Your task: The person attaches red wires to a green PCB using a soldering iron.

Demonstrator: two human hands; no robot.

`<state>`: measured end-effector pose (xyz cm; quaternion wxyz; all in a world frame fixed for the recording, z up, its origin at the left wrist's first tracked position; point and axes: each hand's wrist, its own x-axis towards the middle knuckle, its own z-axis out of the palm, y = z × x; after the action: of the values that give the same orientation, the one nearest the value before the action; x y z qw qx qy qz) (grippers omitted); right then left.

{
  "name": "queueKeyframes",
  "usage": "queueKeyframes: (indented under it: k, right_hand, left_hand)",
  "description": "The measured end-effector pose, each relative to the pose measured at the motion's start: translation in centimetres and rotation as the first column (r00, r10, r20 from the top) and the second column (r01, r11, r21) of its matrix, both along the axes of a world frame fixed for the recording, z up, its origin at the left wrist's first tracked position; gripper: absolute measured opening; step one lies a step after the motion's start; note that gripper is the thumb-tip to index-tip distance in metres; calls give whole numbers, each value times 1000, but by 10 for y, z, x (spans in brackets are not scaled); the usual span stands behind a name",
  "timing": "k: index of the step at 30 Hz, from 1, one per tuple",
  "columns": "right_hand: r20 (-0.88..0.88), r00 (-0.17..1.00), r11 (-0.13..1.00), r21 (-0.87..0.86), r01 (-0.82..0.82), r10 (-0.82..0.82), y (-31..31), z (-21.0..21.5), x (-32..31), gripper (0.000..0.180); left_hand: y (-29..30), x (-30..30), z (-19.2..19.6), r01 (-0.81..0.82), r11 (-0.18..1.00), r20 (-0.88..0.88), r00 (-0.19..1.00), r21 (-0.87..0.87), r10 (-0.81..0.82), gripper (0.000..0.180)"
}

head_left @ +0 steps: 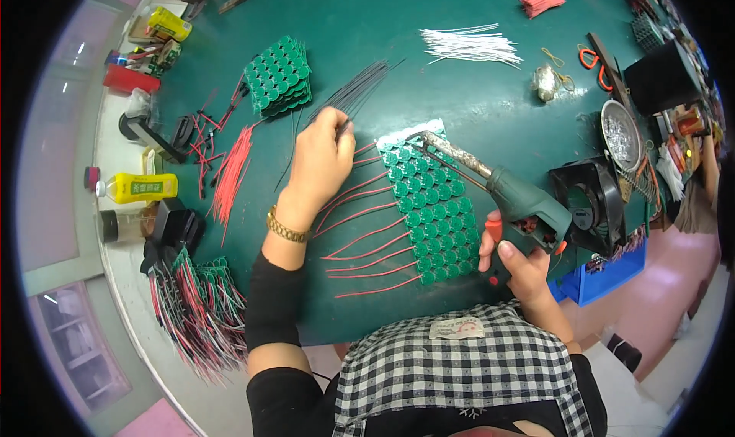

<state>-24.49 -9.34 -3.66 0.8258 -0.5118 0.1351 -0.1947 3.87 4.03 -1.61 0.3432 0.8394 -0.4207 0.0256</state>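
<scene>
My left hand [320,161], with a gold bracelet at the wrist, has its fingers pinched at the near end of a bundle of black wires [360,88]. How many wires it grips is hidden. My right hand [521,267] is closed around the handle side of a green soldering gun [528,203]; an orange trigger shows by the fingers. The gun's metal barrel reaches left over the top of a panel of round green circuit boards [432,215]. Several red wires [364,211] stick out from the panel's left edge.
A stack of green board panels [277,77] stands at the back left, near loose red wires [232,173]. White wires [471,45] lie at the back. A black fan [588,206] and a metal bowl [622,134] stand right; wired boards [195,307] hang left by a yellow bottle [142,187].
</scene>
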Motion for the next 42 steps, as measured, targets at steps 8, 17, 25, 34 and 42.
queueKeyframes:
  k: [8, 17, 25, 34, 42]
  right_hand:
    - [-73, 997, 997, -61, -37, 33, -3, 4, 35, 33]
    - [-299, 950, 895, -395, -206, 87, -4, -9, 37, 39]
    - [-340, 939, 917, -358, -176, 47, -1, -7, 34, 34]
    - [-302, 953, 940, -312, -136, 37, 1, -1, 38, 37]
    - [-300, 953, 987, -158, -5, -43, 2, 7, 34, 46]
  left_hand:
    - [-1, -6, -18, 119, 989, -105, 986, -93, -129, 8]
    - [-1, -4, -14, 44, 999, -287, 957, -13, -46, 8]
    - [0, -4, -18, 65, 997, -293, 953, -48, -77, 9]
    - [-1, -4, -19, 35, 999, -274, 961, -13, -38, 9]
    - [-2, -6, -18, 34, 999, -271, 962, -8, -35, 9]
